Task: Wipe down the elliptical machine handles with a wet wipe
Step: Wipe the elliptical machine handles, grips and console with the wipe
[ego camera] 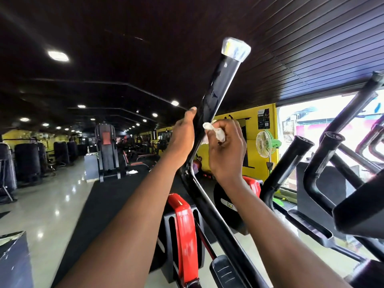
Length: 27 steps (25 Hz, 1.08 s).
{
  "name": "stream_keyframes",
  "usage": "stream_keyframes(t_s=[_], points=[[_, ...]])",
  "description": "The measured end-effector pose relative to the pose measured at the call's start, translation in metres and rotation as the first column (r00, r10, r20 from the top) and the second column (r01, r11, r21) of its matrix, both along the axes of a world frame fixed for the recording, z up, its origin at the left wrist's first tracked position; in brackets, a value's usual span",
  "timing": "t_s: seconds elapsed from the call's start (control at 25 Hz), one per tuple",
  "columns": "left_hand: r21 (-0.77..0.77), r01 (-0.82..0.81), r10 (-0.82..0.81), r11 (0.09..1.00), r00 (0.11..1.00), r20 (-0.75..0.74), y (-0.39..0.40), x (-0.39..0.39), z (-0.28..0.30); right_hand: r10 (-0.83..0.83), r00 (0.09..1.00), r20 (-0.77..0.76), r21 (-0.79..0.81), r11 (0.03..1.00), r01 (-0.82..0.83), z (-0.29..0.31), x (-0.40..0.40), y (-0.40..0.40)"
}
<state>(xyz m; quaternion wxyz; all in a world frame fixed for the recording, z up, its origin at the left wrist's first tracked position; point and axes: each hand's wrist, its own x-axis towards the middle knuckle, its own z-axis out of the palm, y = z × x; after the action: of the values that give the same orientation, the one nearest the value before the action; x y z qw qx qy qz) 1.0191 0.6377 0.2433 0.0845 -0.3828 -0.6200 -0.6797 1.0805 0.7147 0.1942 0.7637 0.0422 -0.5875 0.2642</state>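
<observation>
Handle: a black elliptical handle [216, 94] rises from 6 o'clock toward 12 o'clock, tilted slightly right, ending in a clear plastic-wrapped cap [235, 49] near the dark slatted ceiling [291, 38].
Left hand: the left hand [182, 136] wraps the handle's left side at mid-height, thumb tip showing against the bar, gripping it.
Right hand: the right hand [227, 148] sits just at 3 o'clock of the bar, fingers curled round a bunched white wet wipe [214, 130].
Wet wipe: pinched in the right hand and pressed against the handle's right edge, level with the left hand.
Machine: red-and-black shrouds [182, 225] sit at 6 o'clock below the arms; a foot pedal [224, 271] shows at the bottom edge.
Neighbouring handles: more black handlebars [299, 163] stand at 3 o'clock before a bright window [307, 125].
Background: a green-and-white pedestal fan [267, 144] stands by the yellow wall [251, 121]; punching bags [27, 161] line the glossy floor [52, 204] at 9 o'clock.
</observation>
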Motion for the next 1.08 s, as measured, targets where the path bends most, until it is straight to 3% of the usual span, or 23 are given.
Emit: stream_keyframes(t_s=[0.08, 0.24, 0.28, 0.36, 0.48, 0.56, 0.72, 0.8, 0.92, 1.0, 1.08], points=[[0.025, 0.046, -0.047, 0.999, 0.999, 0.02, 0.004, -0.001, 0.0, -0.031, 0.996, -0.085, 0.04, 0.999, 0.035, 0.008, 0.002, -0.001], [0.015, 0.071, -0.072, 0.997, 0.997, 0.024, 0.002, -0.005, -0.002, -0.234, 0.955, 0.183, 0.412, 0.9, 0.142, -0.036, -0.018, -0.001], [0.006, 0.082, -0.082, 0.997, 0.996, 0.02, 0.002, -0.003, -0.002, -0.251, 0.949, 0.191, 0.476, 0.869, 0.134, -0.037, -0.016, 0.003], [0.018, 0.101, -0.101, 0.995, 0.995, 0.011, 0.001, -0.002, -0.002, -0.138, 0.986, 0.092, 0.432, 0.898, 0.085, -0.01, -0.003, 0.006], [-0.011, 0.087, -0.087, 0.996, 0.996, -0.018, -0.001, 0.001, -0.005, -0.102, 0.983, -0.155, 0.181, 0.975, 0.13, 0.042, 0.018, 0.004], [-0.029, 0.039, -0.039, 0.999, 0.999, -0.009, -0.002, 0.001, -0.004, -0.182, 0.98, -0.086, 0.211, 0.958, 0.196, 0.035, 0.011, 0.001], [-0.055, 0.106, -0.106, 0.993, 0.994, 0.007, -0.006, 0.004, -0.003, -0.34, 0.921, 0.19, 0.6, 0.783, 0.165, -0.025, -0.012, 0.013], [-0.06, 0.131, -0.133, 0.99, 0.99, -0.037, -0.004, 0.002, -0.004, -0.238, 0.961, 0.144, 0.504, 0.853, 0.136, 0.0, 0.002, 0.015], [-0.077, 0.169, -0.176, 0.983, 0.98, -0.096, -0.003, 0.001, -0.004, -0.138, 0.982, -0.132, 0.194, 0.968, 0.162, 0.063, 0.037, 0.008], [-0.083, 0.173, -0.179, 0.981, 0.981, -0.07, -0.006, 0.004, -0.001, -0.183, 0.975, -0.124, 0.261, 0.942, 0.21, 0.066, 0.037, 0.006], [-0.089, 0.132, -0.136, 0.987, 0.99, -0.035, -0.01, 0.007, 0.006, -0.326, 0.945, 0.007, 0.458, 0.841, 0.287, 0.037, 0.022, 0.004]])
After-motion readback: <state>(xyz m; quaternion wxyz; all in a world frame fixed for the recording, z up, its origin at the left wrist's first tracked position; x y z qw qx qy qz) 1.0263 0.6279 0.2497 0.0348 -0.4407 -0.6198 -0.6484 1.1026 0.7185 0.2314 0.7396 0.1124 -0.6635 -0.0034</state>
